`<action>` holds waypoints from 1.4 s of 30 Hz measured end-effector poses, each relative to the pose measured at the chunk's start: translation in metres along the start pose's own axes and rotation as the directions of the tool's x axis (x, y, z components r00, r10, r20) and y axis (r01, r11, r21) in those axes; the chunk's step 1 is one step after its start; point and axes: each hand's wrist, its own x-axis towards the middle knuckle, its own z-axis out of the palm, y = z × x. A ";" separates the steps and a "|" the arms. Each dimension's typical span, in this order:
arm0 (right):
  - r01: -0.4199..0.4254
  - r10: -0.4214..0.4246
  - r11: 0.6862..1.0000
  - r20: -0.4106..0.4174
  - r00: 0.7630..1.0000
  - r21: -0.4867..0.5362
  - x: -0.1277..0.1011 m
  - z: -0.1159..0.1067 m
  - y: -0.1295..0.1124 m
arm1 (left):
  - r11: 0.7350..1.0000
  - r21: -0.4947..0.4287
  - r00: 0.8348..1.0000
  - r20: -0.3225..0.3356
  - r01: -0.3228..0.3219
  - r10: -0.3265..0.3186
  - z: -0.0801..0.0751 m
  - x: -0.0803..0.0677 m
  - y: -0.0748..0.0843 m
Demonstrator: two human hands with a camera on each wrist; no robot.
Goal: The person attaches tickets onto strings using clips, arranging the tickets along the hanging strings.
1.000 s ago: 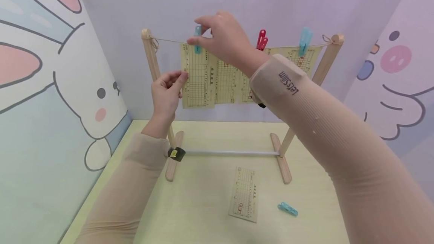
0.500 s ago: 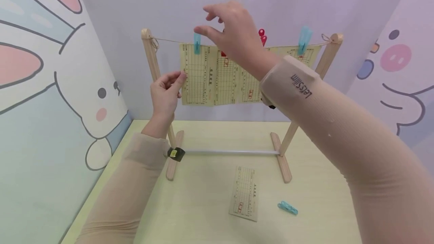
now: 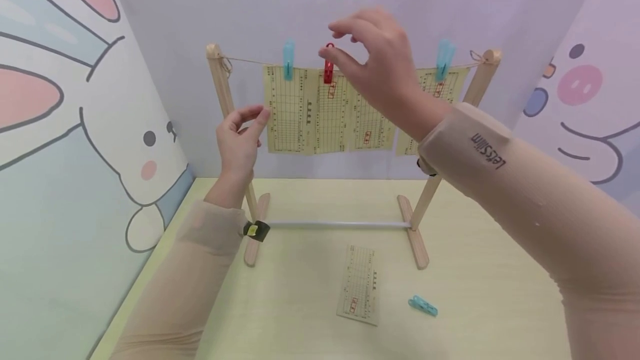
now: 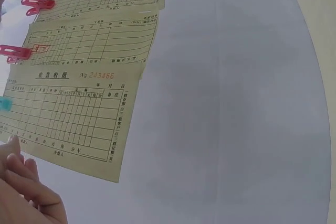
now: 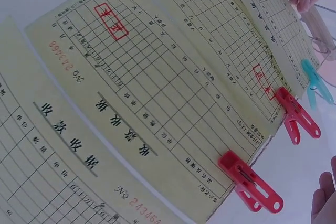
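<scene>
Several yellow printed receipts hang from a string, the leftmost receipt [image 3: 288, 121] under a blue clothespin [image 3: 288, 61]. My left hand [image 3: 237, 143] is at this receipt's left edge, thumb and fingertips together over it; in the left wrist view the fingertips meet the paper's edge. My right hand [image 3: 382, 51] is raised in front of the string, with thumb and fingers apart and nothing between them. Its thumb is by a red clothespin [image 3: 328, 64] clipped on the second receipt [image 3: 332, 115]. Another red clothespin [image 5: 251, 181], hidden in the head view, shows in the right wrist view.
Wooden posts [image 3: 223, 85] on feet hold the string, joined low down by a pale rod [image 3: 335, 225]. A further blue clothespin [image 3: 444, 60] is at the right end. On the table lie a receipt pad [image 3: 358, 285] and a loose blue clothespin [image 3: 423, 305].
My right hand has left the leftmost blue clothespin and moved right to the red one, its fingers spread. My left hand has stayed at the receipt's edge.
</scene>
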 end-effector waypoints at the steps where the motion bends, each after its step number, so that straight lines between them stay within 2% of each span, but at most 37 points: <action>1: 0.030 -0.030 1.000 -0.018 0.999 0.000 -0.003 -0.002 0.002 | 1.000 0.003 1.000 -0.003 0.000 0.000 0.000 -0.001 0.000; 4: 0.103 -0.104 0.995 -0.048 0.993 -0.004 -0.011 -0.008 0.005 | 1.000 0.010 1.000 -0.012 -0.001 0.001 0.000 -0.003 0.001; 7: 0.168 -0.169 0.985 -0.041 0.985 -0.026 -0.021 -0.015 0.009 | 1.000 0.023 1.000 -0.013 -0.005 0.005 -0.001 -0.006 0.002; 11: 0.204 -0.205 0.978 -0.022 0.978 -0.040 -0.034 -0.023 0.013 | 0.999 0.044 1.000 0.005 -0.012 0.012 -0.001 -0.011 0.003; 18: 0.172 -0.171 0.985 -0.035 0.985 0.003 -0.052 -0.032 0.013 | 0.999 0.034 0.999 0.037 -0.038 0.037 0.000 -0.020 0.000; 25: 0.131 -0.131 0.991 0.004 0.991 -0.025 -0.078 -0.037 0.016 | 0.998 0.036 0.998 0.045 -0.045 0.044 -0.002 -0.032 -0.006; 30: 0.098 -0.097 0.995 0.022 0.995 -0.028 -0.097 -0.039 0.019 | 0.999 0.022 0.998 0.052 -0.041 0.039 -0.004 -0.041 -0.014; 36: 0.082 -0.082 0.997 0.005 0.997 0.011 -0.120 -0.041 0.024 | 0.998 0.043 0.997 0.071 -0.034 0.031 -0.006 -0.052 -0.021; 42: 0.069 -0.069 0.997 -0.018 0.997 0.034 -0.136 -0.042 0.029 | 1.000 0.024 0.997 0.075 0.005 -0.007 -0.006 -0.061 -0.024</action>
